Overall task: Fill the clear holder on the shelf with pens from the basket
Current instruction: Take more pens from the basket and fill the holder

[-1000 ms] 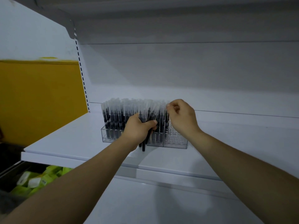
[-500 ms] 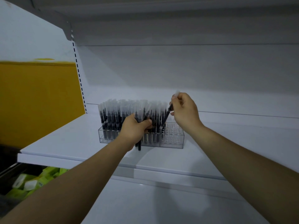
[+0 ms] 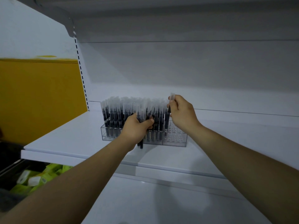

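Pen now upright, right hand pinching it at gridded clear holder, left hand gripping pens

Pen in right hand now near-upright

Dim, cool light, falling from above and in front. The grey overhead shelf throws a broad soft shadow down the white back panel; the white lower shelf is brightest. A faint shadow sits under the left hand. The yellow wall panel smears; straight edges bow from the wide lens.
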`<state>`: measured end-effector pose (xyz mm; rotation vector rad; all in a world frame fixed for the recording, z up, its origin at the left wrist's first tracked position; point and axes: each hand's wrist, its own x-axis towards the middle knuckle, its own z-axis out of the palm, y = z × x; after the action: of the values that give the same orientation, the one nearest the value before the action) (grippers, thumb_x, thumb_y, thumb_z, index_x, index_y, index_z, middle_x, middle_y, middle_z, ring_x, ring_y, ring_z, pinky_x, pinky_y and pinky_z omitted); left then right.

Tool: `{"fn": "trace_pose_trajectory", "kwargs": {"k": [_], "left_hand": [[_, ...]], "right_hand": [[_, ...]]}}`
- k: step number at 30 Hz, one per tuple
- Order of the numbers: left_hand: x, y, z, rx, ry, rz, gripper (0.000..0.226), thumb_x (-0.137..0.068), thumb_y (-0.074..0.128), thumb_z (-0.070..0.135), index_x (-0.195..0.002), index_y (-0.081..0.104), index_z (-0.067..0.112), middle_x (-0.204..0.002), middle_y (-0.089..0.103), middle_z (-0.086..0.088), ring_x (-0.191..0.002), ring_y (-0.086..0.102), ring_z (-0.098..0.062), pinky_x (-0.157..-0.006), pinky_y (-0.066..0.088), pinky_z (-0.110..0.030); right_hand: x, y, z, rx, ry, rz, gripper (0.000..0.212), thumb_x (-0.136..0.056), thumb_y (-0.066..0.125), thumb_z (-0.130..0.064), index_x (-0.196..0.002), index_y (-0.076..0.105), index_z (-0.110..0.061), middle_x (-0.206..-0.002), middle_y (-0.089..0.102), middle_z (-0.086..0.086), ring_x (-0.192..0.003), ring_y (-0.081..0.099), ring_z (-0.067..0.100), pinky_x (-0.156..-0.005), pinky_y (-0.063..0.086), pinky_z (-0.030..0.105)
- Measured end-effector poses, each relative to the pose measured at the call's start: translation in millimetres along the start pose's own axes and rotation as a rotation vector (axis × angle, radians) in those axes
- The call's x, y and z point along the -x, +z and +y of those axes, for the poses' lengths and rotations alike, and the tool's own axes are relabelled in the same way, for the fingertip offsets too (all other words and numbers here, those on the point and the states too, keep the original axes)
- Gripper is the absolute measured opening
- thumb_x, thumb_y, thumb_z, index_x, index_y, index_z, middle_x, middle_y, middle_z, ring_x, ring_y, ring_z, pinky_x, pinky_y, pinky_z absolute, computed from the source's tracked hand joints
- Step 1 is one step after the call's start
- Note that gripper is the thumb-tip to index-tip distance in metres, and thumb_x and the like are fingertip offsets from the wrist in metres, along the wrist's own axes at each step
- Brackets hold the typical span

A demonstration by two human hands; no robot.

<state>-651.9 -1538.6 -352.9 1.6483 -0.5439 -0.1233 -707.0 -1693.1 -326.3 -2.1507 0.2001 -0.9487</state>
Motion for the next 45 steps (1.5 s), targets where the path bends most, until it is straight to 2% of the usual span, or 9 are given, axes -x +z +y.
{"fn": "trace_pose_trajectory", "kwargs": {"k": [5,14,21,26,29,32,37,40,45], "left_hand": [[1,-2,-1,0.009,-0.009,0.003,0.012,-0.091,0.063,0.013,-0.102,0.062,0.007,-0.081,0.068,-0.006,-0.071,0.066,-0.016,-0.075,0.058,-0.040],[2,3,-2,-0.002,0.003,-0.025,0.025,-0.090,0.065,0.013,-0.109,0.060,-0.002,-0.086,0.072,-0.009,-0.069,0.070,-0.012,-0.064,0.058,-0.027],[4,5,2,0.002,-0.003,-0.020,0.035,-0.090,0.065,0.015,-0.116,0.055,-0.006,-0.085,0.073,-0.010,-0.075,0.071,-0.018,-0.069,0.061,-0.034],[5,7,5,-0.026,0.000,-0.020,0.031,-0.089,0.067,0.017,-0.113,0.059,-0.002,-0.087,0.074,-0.007,-0.081,0.072,-0.019,-0.076,0.060,-0.038],[5,9,7,-0.028,0.012,-0.033,0.027,-0.089,0.068,0.017,-0.109,0.061,0.000,-0.085,0.074,-0.006,-0.080,0.072,-0.016,-0.072,0.060,-0.035],[7,12,12,-0.034,0.026,-0.057,0.022,-0.088,0.068,0.017,-0.107,0.063,0.005,-0.085,0.074,-0.005,-0.076,0.072,-0.010,-0.064,0.056,-0.023],[10,9,10,-0.038,-0.005,-0.029,0.016,-0.087,0.070,0.022,-0.098,0.063,0.013,-0.101,0.066,-0.028,-0.091,0.067,-0.038,-0.087,0.053,-0.055],[9,3,5,-0.015,-0.026,-0.026,0.013,-0.087,0.070,0.022,-0.096,0.063,0.016,-0.106,0.063,-0.031,-0.089,0.064,-0.036,-0.090,0.048,-0.062],[9,2,5,0.008,-0.036,-0.034,0.009,-0.089,0.067,0.016,-0.095,0.063,0.013,-0.105,0.068,-0.021,-0.097,0.067,-0.032,-0.089,0.054,-0.049]], "right_hand": [[3,8,15,0.084,-0.003,-0.030,0.022,-0.101,0.043,-0.022,-0.106,0.057,-0.005,-0.075,0.054,0.002,-0.067,0.050,0.021,-0.063,0.042,0.031],[-1,10,13,0.217,0.046,-0.072,0.014,-0.100,0.042,-0.024,-0.094,0.050,-0.015,-0.074,0.053,0.000,-0.068,0.050,0.022,-0.061,0.040,0.030],[3,5,16,0.284,0.105,-0.099,0.023,-0.097,0.050,-0.030,-0.105,0.059,-0.010,-0.097,0.063,0.006,-0.090,0.059,0.024,-0.078,0.047,0.031],[9,0,2,0.058,0.035,0.042,0.022,-0.097,0.051,-0.030,-0.108,0.062,-0.014,-0.095,0.061,-0.006,-0.089,0.057,0.012,-0.075,0.043,0.020],[13,-1,-14,-0.111,0.012,-0.058,0.017,-0.095,0.055,-0.029,-0.103,0.068,-0.020,-0.086,0.061,-0.017,-0.081,0.057,-0.001,-0.070,0.042,0.010],[15,2,-18,-0.160,0.022,-0.131,0.008,-0.092,0.061,-0.025,-0.097,0.067,-0.022,-0.088,0.063,-0.012,-0.083,0.059,0.005,-0.073,0.044,0.015],[9,-3,-18,-0.247,0.094,-0.009,0.009,-0.095,0.057,-0.025,-0.086,0.055,-0.025,-0.092,0.064,0.001,-0.081,0.063,0.021,-0.077,0.057,0.039],[2,-14,-18,-0.282,0.077,0.124,0.012,-0.096,0.054,-0.025,-0.084,0.051,-0.026,-0.093,0.064,0.008,-0.084,0.065,0.029,-0.078,0.056,0.050],[3,-17,-9,-0.185,0.030,0.125,0.004,-0.096,0.054,-0.023,-0.093,0.052,-0.024,-0.081,0.059,-0.002,-0.085,0.062,0.026,-0.081,0.054,0.049]]}}
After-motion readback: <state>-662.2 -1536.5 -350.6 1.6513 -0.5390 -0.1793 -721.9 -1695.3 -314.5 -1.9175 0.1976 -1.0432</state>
